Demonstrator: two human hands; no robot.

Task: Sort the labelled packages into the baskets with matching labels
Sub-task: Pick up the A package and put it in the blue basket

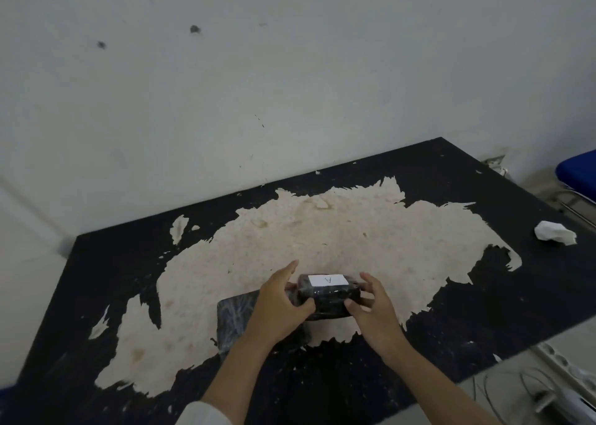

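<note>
A small black wrapped package (pixel 329 295) with a white label reading "A" on top is held between both my hands just above the worn table (pixel 532 295). My left hand (pixel 280 305) grips its left end, thumb on the near side. My right hand (pixel 371 308) grips its right end. A second flat black wrapped package (pixel 233 319) lies on the table under my left wrist, its label hidden. No basket is in view.
The black table top has a large patch of peeled, pale surface. A crumpled white tissue (pixel 555 233) lies at the right edge. A blue seat (pixel 579 174) stands beyond the table on the right. Cables and a white object (pixel 564 382) lie on the floor at lower right.
</note>
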